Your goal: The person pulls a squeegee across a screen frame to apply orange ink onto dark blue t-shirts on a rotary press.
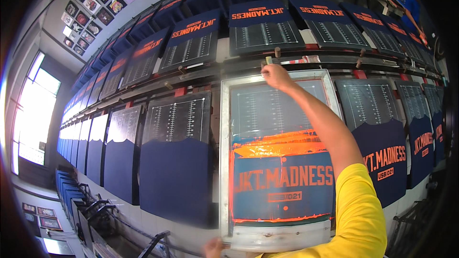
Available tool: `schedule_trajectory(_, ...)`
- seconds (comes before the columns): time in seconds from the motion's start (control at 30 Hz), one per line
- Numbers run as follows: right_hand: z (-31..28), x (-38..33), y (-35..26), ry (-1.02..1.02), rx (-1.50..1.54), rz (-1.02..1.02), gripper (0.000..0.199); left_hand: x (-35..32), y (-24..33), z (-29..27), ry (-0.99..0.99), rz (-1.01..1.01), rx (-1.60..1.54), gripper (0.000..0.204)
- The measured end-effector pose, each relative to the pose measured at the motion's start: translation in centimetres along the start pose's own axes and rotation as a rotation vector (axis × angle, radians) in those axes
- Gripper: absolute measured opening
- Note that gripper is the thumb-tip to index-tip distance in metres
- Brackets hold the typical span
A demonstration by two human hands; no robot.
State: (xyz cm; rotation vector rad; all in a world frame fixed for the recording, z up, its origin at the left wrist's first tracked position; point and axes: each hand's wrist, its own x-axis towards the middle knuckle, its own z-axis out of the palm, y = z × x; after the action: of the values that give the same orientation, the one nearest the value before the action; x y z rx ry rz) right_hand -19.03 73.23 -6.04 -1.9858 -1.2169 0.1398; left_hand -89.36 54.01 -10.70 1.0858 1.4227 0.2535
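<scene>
The right hand (274, 75) closes on a pale peg (269, 60), the blurred left hand's (213, 247) grip unclear; the screen-printing frame (225, 162) lies lengthwise near-to-far.

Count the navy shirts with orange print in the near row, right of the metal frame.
3: one printed shirt beside the metal frame, a second shirt beyond it, a third shirt farthest right. More may be hidden at the edge.

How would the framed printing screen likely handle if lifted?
The printing screen would probably stay stiff, given its broad metal-looking frame. The see-through mesh seems more delicate. Glossy orange ink could make that area slippery.
</scene>
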Motion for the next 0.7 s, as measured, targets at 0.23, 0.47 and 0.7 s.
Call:
schedule_trajectory(0.23,10.1,4.4,-4.7,-0.017,-0.045,-0.081,0.024,0.7,0.5,-0.4,-0.200,-0.026,-0.122,0.042)
schedule_trajectory(0.47,13.5,8.4,-5.7,-0.301,-0.255,0.345,0.031,2.8,-1.5,-1.7,-0.371,-0.041,-0.071,0.044)
schedule_trajectory(0.7,14.0,8.3,-4.2,-0.214,-0.165,0.344,0.027,2.6,2.5,-1.9,-0.476,-0.052,0.089,0.041)
